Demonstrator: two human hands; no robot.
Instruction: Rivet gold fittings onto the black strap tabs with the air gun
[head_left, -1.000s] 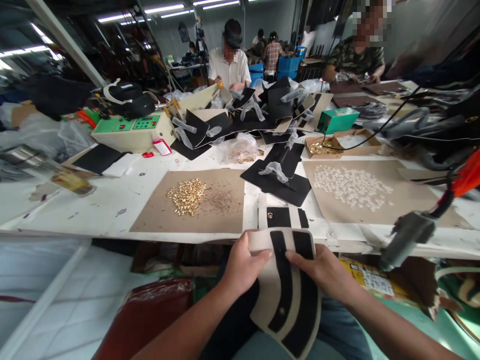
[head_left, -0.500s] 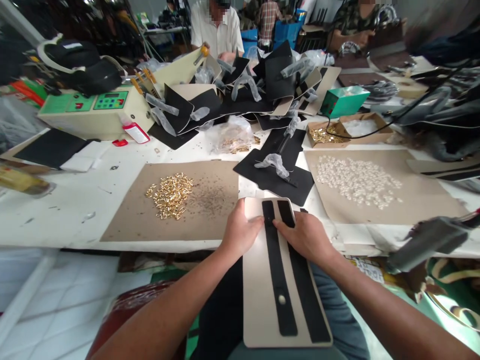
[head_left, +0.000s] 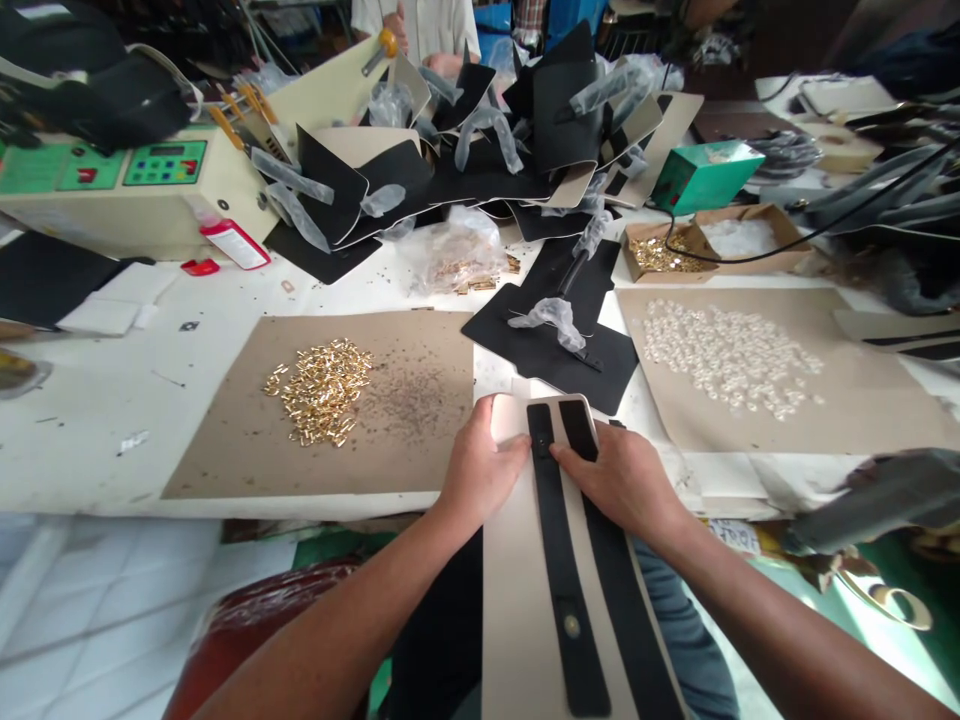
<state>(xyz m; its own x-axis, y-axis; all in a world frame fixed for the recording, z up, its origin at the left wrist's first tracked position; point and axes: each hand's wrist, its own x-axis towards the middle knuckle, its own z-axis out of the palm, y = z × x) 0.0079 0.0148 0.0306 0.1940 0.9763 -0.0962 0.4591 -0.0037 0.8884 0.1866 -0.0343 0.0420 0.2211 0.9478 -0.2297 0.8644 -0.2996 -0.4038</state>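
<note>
A beige panel [head_left: 517,600] with two black strips running along it lies over my lap, its far end up at the table edge. My left hand [head_left: 480,465] is closed on its left side, the thumb pressing beside the top of the inner black strip [head_left: 559,540]. My right hand [head_left: 626,480] grips the opposite side, its thumb reaching to the same strip near a small dark round spot. Lower on that strip sits a small round pale stud [head_left: 572,626]. Most of my fingers are hidden beneath the panel.
Gold-coloured metal pieces [head_left: 326,390] lie heaped on brown paper at left; small clear pieces [head_left: 727,355] are spread on paper at right. Black panels [head_left: 555,340] with plastic-wrapped handles pile up ahead. A cream machine [head_left: 150,200] stands at left. A person in white sits across the table.
The view has moved closer and tilted downward, so the table things appear shifted outward. Both hands keep the same hold on the panel, and its lower end now runs out of the picture.
</note>
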